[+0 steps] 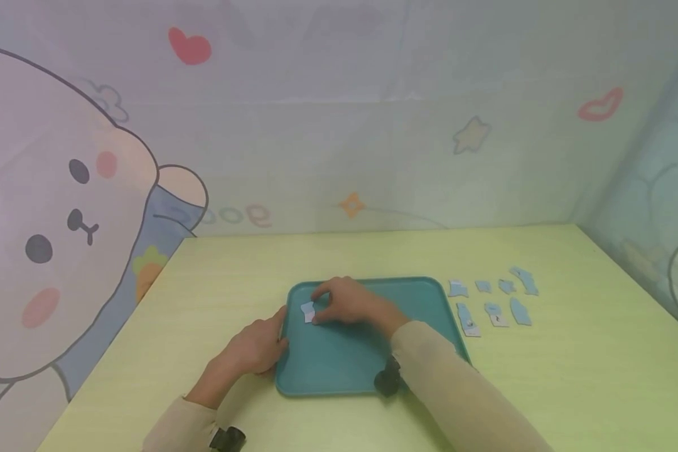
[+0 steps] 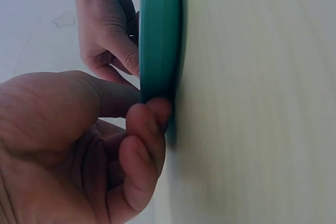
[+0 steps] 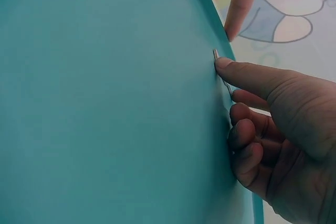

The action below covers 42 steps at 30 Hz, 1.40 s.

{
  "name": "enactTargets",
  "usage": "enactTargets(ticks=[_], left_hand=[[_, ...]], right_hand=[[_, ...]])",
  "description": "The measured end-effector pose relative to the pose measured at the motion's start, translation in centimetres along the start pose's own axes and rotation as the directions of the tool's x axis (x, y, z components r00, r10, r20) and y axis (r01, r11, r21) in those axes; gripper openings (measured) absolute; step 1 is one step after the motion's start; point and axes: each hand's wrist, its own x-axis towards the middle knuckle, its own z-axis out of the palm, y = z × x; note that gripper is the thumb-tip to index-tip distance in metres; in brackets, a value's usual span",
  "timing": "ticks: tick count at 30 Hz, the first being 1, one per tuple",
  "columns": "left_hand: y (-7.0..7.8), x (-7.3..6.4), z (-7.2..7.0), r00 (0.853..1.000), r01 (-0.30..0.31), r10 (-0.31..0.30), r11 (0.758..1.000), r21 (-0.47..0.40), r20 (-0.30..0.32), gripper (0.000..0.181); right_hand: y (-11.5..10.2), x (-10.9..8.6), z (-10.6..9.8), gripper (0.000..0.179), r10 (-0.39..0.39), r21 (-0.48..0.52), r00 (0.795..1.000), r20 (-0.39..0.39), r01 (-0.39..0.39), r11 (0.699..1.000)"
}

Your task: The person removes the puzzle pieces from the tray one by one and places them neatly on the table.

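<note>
A teal tray (image 1: 344, 364) lies on the table, and my left hand (image 1: 258, 344) grips its left rim. In the left wrist view the thumb lies over the rim (image 2: 159, 30) while curled fingertips (image 2: 143, 121) meet its outer side. Inside the tray, near the upper left corner, is a small light blue and white puzzle piece (image 1: 307, 312). My right hand (image 1: 344, 301) pinches this piece between thumb and index finger. Seen from the right wrist, the piece (image 3: 216, 55) shows as a thin edge at the thumb tip, low over the tray floor.
Right of the tray, several similar pieces lie in two loose rows on the pale yellow table (image 1: 587, 351); among them are a tall piece (image 1: 468, 320) and a curved one (image 1: 524, 280). A printed cloth backdrop (image 1: 316, 125) hangs behind the table.
</note>
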Motion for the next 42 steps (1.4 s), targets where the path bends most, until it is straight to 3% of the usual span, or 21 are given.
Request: enactTargets(ticks=[12, 23, 33, 42], left_hand=[[0.1, -0.1, 0.0, 1.0, -0.008, 0.008, 1.0, -0.017, 0.003, 0.066], [0.1, -0.1, -0.1, 1.0, -0.003, 0.003, 1.0, -0.014, 0.001, 0.067], [0.0, 0.0, 0.1, 1.0, -0.002, 0.002, 1.0, -0.004, -0.006, 0.067], [0.1, -0.1, 0.1, 1.0, 0.0, -0.001, 1.0, -0.013, -0.006, 0.066]], right_hand=[[-0.2, -0.1, 0.0, 0.051, 0.0, 0.019, 1.0, 0.01, 0.0, 1.0], [0.1, -0.9, -0.8, 0.051, -0.052, 0.009, 0.994, -0.096, 0.053, 0.999], [-0.2, -2.8, -2.1, 0.049, -0.013, 0.106, 0.99, -0.138, 0.028, 0.994], [0.5, -3.7, -2.8, 0.049, 0.044, 0.109, 0.984, -0.171, -0.026, 0.994]])
